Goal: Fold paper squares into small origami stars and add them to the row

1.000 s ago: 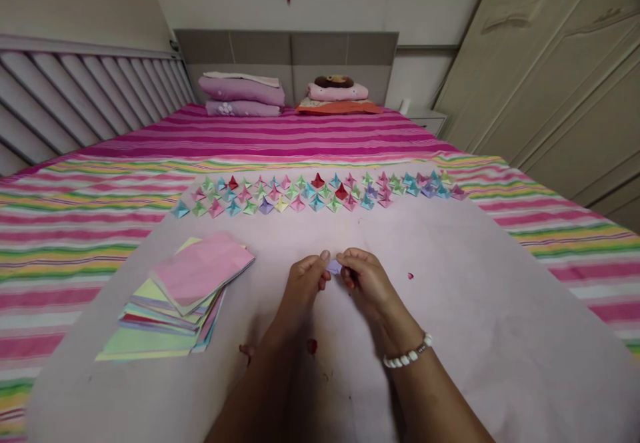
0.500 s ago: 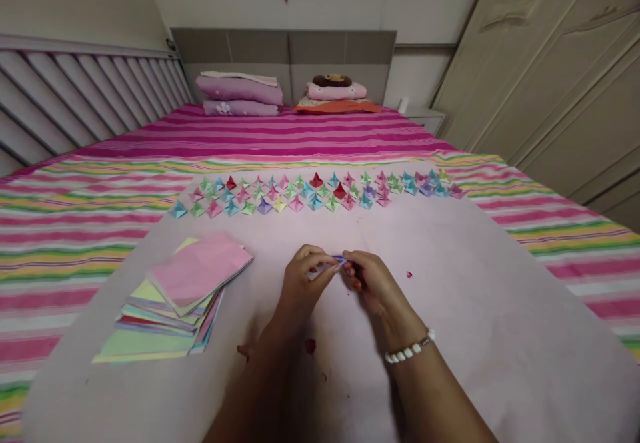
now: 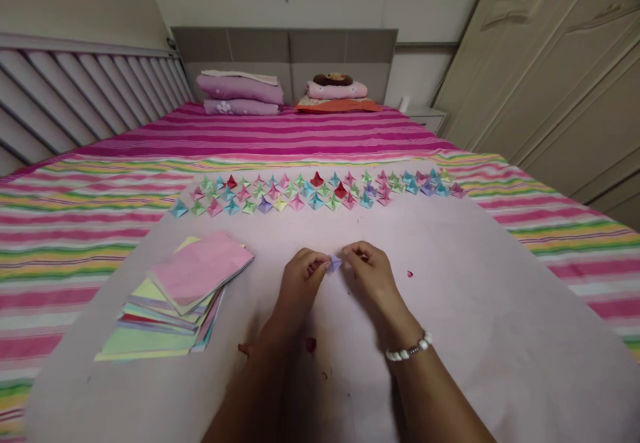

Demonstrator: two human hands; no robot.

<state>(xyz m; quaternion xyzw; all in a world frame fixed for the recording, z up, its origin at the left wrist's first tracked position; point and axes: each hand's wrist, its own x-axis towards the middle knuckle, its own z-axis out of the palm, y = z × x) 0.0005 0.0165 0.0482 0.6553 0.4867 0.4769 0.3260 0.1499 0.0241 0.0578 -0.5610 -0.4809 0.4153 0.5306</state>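
Observation:
A small folded purple paper piece (image 3: pixel 335 263) is pinched between the thumb and fingers of my left hand (image 3: pixel 301 282), just above the pale sheet (image 3: pixel 450 336). Close to its right side, my right hand (image 3: pixel 373 273) hovers with loosely curled fingers and a small gap to the paper. A white beaded bracelet (image 3: pixel 410 350) circles my right wrist. Beyond both hands, several small folded paper shapes (image 3: pixel 315 201) in pink, green, blue, red, yellow and purple stand in rows.
At the left lies a loose stack of coloured paper (image 3: pixel 203 270), pink on top. Red scraps (image 3: pixel 311 345) dot the sheet. Around it spreads a striped bedcover (image 3: pixel 560 243). Folded purple bedding (image 3: pixel 240 90) sits by the headboard (image 3: pixel 260 50); a slatted rail (image 3: pixel 90 96) runs along the left.
My right hand has let go of the purple paper and moved slightly right. The paper now shows more of its pointed shape, held by my left hand alone.

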